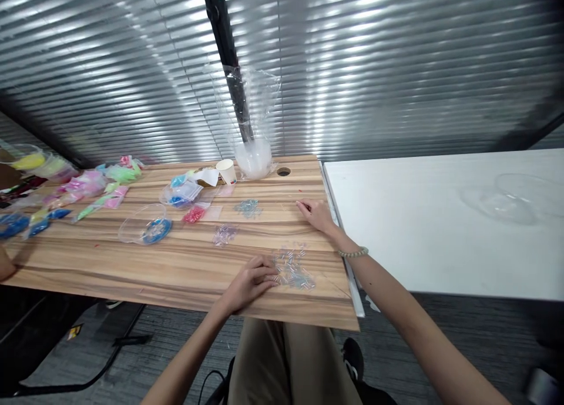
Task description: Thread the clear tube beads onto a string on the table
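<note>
At the far left another person's hand [5,265] rests by the edge of the wooden table [185,275], and a bump from there could shake every loose pile. The dish with blue pieces [156,230] has low walls, so a knock could spill it towards the pink pieces [194,214]. The purple pile [224,235] and the small blue-grey pile [248,208] lie loose, with nothing to fence them in; a dragging sleeve or wrist could mix them. My left hand [249,283] has its fingers bent at the left edge of the scattered tube beads [293,270]; I cannot tell whether they pinch one. These beads lie close to the table's front edge, so a careless sweep could send some onto the floor, while slick little tubes could roll from my fingertips. Behind them, the round hole [284,171] could swallow a flicked bead. My right hand [315,212] is curled, thumb near forefinger, and whether it grips anything I cannot tell; a bead dropped to its right could lodge in the seam [335,199] beside the white table [418,234].
</note>
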A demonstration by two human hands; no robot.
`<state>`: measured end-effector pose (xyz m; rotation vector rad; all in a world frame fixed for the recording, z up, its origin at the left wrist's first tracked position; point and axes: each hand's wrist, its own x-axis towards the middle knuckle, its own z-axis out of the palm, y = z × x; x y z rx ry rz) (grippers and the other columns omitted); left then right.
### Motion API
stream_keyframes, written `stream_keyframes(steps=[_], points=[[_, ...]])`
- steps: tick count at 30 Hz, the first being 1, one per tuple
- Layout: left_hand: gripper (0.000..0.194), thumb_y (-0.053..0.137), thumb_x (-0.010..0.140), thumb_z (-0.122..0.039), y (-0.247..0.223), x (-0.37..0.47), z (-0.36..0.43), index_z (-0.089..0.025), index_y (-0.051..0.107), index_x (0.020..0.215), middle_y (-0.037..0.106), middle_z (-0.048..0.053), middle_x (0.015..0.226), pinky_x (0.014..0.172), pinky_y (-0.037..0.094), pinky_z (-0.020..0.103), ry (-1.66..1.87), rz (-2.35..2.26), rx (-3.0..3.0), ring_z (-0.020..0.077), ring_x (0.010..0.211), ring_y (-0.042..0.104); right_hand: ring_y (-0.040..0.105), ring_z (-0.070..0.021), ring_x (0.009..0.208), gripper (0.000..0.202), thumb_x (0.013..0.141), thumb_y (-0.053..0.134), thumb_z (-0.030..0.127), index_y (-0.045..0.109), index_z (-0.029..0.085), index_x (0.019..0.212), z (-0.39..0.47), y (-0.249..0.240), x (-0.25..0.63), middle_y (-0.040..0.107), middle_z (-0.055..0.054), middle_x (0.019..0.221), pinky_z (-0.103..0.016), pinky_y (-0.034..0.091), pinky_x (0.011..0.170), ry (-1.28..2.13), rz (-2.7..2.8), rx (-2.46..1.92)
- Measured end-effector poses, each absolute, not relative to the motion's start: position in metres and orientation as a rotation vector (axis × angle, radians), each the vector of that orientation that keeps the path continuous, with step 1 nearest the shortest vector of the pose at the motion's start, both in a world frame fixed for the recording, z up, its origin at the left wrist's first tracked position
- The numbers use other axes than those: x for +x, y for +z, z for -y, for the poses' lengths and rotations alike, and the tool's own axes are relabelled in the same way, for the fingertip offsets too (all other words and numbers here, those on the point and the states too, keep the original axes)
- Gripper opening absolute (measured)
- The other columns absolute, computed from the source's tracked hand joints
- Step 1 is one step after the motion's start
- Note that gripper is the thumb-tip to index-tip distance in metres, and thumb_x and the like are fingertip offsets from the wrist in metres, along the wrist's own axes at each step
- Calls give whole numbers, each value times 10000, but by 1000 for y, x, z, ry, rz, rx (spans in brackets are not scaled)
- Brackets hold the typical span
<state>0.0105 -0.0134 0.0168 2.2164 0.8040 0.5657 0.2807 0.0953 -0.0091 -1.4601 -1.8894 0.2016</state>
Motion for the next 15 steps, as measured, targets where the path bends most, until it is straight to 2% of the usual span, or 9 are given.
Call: stream_keyframes(steps=[7,15], points=[[195,555,910,-277,15,14,15,-165,672,1019,586,76,997,860,440,310,569,-782,2247,183,974,541,610,-174,692,323,936,419,312,697,158,879,-90,-6,278,711,-72,824,-256,359,635,264,1899,-1487],[180,544,916,-290,11,12,13,-180,686,934,626,68,926,823,455,309,666,-793,2271,194,921,567,607,-189,687,342,918,421,342,703,176,818,-99,-17,281,711,-70,809,-266,382,637,314,1742,-1526]])
